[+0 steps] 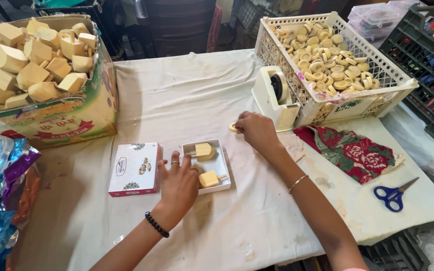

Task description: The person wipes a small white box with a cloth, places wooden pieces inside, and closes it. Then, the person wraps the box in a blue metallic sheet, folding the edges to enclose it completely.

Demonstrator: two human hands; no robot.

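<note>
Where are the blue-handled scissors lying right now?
In the head view, the blue-handled scissors lie on the white-covered table at the right, just below the red floral cloth and beyond the right hand.

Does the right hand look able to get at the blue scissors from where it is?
Probably yes. The right hand holds a small wooden ring near the tape dispenser; the blue scissors lie uncovered on that same side, with only flat patterned cloth between.
</note>
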